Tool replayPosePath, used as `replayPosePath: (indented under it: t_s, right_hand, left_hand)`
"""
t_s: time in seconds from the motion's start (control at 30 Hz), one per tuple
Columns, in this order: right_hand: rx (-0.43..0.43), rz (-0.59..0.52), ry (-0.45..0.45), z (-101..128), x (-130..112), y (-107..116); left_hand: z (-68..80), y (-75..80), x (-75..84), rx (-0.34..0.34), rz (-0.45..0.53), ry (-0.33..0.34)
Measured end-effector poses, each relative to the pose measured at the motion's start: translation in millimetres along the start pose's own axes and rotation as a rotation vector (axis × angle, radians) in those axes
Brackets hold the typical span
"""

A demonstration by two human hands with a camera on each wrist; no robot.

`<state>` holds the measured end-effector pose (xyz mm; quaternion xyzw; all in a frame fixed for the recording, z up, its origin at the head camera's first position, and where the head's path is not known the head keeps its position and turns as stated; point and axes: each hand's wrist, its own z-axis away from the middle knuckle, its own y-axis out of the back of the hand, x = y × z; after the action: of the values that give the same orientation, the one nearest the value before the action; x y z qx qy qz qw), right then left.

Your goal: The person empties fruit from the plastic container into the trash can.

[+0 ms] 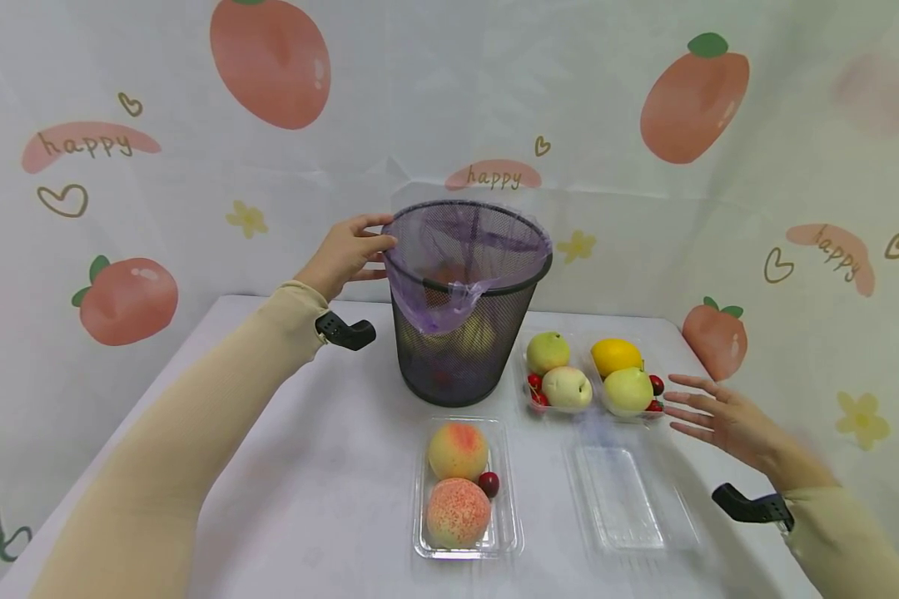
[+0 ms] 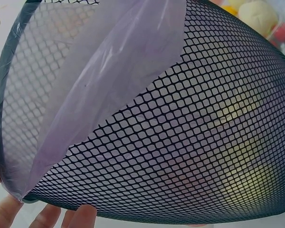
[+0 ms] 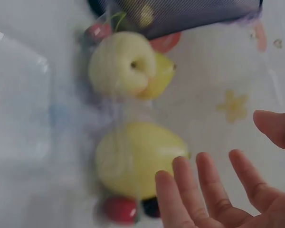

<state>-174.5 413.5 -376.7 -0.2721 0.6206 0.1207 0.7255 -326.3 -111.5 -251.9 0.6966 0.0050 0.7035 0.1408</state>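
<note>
A black mesh wastebasket (image 1: 449,366) stands at the middle, lined with a purple plastic bag (image 1: 449,312). Dim yellow and reddish fruit shapes show through its mesh. My left hand (image 1: 352,254) grips its rim at the left; in the left wrist view fingertips (image 2: 85,216) lie along the rim. My right hand (image 1: 727,424) hovers with fingers spread and nothing held, just right of a transparent box holding a lemon (image 1: 616,357), a yellow-green pear (image 1: 629,390) and dark red cherries (image 1: 656,385). The pear (image 3: 137,159) also appears in the right wrist view, close to the fingertips.
Beside the wastebasket, another transparent box holds a green pear (image 1: 548,353), a pale peach (image 1: 567,388) and small red fruit (image 1: 537,391). In front, a transparent tray (image 1: 505,532) carries two peaches (image 1: 459,499) and a cherry (image 1: 489,483). A transparent plastic box (image 1: 622,499) lies at right.
</note>
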Motion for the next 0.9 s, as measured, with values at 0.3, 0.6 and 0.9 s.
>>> replayPosePath:
  t_s: [0.3, 0.6, 0.9]
  right_hand:
    - [0.022, -0.041, 0.113, -36.2, -8.1, -50.5]
    - [0.120, 0.090, -0.013, -68.7, 10.4, -101.7]
    - [0.108, 0.154, -0.137, -89.8, 33.9, -134.2]
  left_hand:
    - [0.1, -0.8, 0.2, -0.002, 0.002, 0.004]
    - [-0.7, -0.7, 0.1, 0.000, -0.003, 0.008]
    - [0.5, -0.1, 1.3, 0.001, -0.002, 0.011]
